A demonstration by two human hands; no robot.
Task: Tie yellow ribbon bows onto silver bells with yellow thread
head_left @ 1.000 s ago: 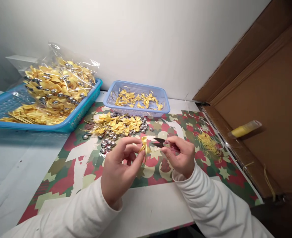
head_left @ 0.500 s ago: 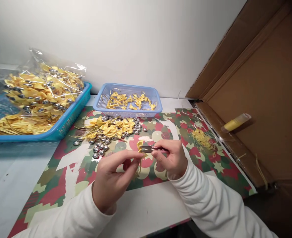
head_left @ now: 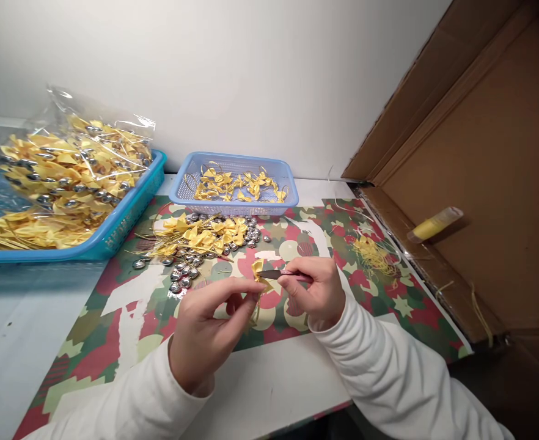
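Between thumb and fingertips my left hand (head_left: 217, 321) pinches a yellow ribbon bow (head_left: 257, 267), whose gold cord hangs below the fingers. My right hand (head_left: 316, 287) is closed around a pair of thread snips (head_left: 272, 275) with dark blades and a pinkish handle. The blades point left, pressed together, with their tips at the bow. Behind my hands lies a heap of yellow bows with gold cords (head_left: 205, 237) among shiny silver bells or beads (head_left: 183, 278).
A light blue basket (head_left: 235, 209) at the back holds bows with cords. A larger blue basket (head_left: 113, 235) on the left carries a clear bag (head_left: 74, 159) of bows. Thread scraps (head_left: 374, 256) lie right, near cardboard (head_left: 471, 153) and a yellow tube (head_left: 434, 225).
The snips' blades have come together at the bow; they were slightly apart before. Both hands stay nearly in place, and the view shifts slightly.
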